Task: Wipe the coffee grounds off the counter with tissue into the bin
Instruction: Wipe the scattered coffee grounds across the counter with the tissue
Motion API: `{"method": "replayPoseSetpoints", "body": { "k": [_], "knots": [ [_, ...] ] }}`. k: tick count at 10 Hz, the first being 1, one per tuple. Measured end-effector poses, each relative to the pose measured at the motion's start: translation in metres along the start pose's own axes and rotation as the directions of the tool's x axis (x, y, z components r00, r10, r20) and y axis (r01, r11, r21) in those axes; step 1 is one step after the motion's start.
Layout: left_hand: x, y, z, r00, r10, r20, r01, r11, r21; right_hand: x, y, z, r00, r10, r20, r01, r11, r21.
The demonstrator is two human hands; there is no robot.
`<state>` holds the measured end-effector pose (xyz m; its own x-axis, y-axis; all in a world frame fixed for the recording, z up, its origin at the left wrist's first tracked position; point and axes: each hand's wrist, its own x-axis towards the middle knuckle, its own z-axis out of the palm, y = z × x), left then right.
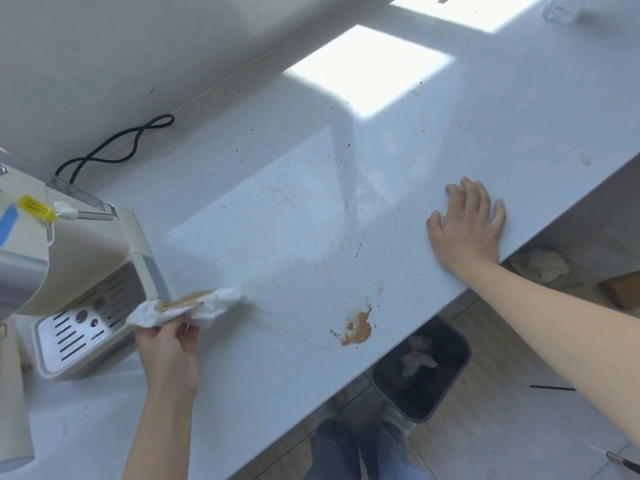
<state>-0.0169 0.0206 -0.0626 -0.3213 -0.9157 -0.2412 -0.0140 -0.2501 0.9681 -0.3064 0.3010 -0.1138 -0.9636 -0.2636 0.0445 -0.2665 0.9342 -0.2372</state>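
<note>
A small brown heap of coffee grounds [358, 328] lies near the front edge of the white counter [381, 150], with fine specks scattered above it. My left hand [169, 348] grips a crumpled white tissue [194, 306] smeared with brown grounds, held just above the counter to the left of the heap. My right hand [467, 223] rests flat on the counter near its right edge, fingers spread. The dark bin [446, 396] stands on the floor below the counter edge, with used tissues inside.
A cream espresso machine [76, 278] with a metal drip tray sits at the left, close to my left hand. Its black cable [114, 143] loops by the wall. A clear bottle [561, 8] stands far right. My legs and wooden floor show below the counter.
</note>
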Motion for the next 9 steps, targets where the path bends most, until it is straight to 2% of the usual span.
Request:
{"method": "replayPoseSetpoints", "body": {
  "k": [1,2,3,4,6,7,8,9],
  "knots": [
    [0.014,0.014,0.022,1.000,-0.024,0.008,0.025,0.991,-0.135,0.000,0.000,0.000,1.000,0.002,-0.002,-0.002,1.000,0.006],
    [0.015,0.008,0.040,1.000,-0.012,0.014,0.010,0.991,0.137,-0.001,-0.001,0.000,1.000,0.001,-0.007,-0.001,1.000,0.008],
    [0.005,-0.007,0.038,0.992,0.124,-0.001,-0.113,0.913,0.393,0.000,-0.001,0.000,1.000,0.004,-0.009,-0.004,1.000,0.007],
    [-0.004,-0.017,0.020,0.971,0.238,0.009,-0.202,0.803,0.561,0.000,-0.001,0.000,1.000,0.003,-0.003,-0.003,1.000,0.006],
    [-0.015,-0.021,0.000,0.942,0.285,0.177,-0.314,0.564,0.764,0.001,0.000,0.001,1.000,0.004,-0.006,-0.004,1.000,0.006],
    [-0.013,-0.019,0.004,0.946,0.207,0.250,-0.323,0.524,0.788,0.001,0.000,0.001,1.000,0.000,-0.010,0.000,1.000,0.011],
    [-0.010,-0.021,0.008,0.937,0.196,0.290,-0.350,0.520,0.779,0.000,0.001,0.001,1.000,0.000,-0.010,0.000,1.000,0.007],
    [-0.006,-0.023,0.013,0.948,0.194,0.252,-0.318,0.541,0.778,0.001,0.000,0.001,1.000,0.001,-0.004,0.000,1.000,0.004]
  ]
}}
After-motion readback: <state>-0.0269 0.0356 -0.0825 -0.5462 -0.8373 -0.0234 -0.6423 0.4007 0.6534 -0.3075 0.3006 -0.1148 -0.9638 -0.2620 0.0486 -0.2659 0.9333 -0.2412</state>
